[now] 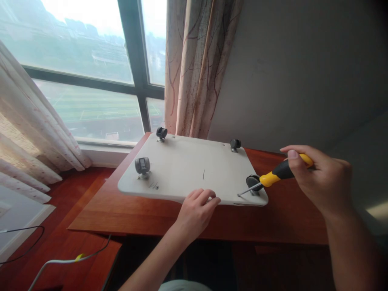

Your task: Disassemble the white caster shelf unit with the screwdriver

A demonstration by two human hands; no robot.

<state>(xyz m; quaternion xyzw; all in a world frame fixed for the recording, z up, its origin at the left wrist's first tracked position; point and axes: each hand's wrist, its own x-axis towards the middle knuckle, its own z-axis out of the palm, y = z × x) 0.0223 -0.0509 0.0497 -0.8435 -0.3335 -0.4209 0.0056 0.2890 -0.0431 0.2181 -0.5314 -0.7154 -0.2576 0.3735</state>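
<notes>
Screwdriver [280, 170], slanted in right hand [329, 180], left hand [198, 207] (knuckles up) gripping panel [184, 163]

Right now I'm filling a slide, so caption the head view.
Right hand holds screwdriver against board with four casters, left hand on near edge.

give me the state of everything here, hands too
screwdriver, held at a slant, tip down by the near right caster
right hand, closed on the screwdriver handle
left hand, fingers curled at the panel's near edge
white panel, lying on the wooden table, casters up
all four casters, attached near the corners
curtains, drawn aside
window, open or shut unclear
</notes>
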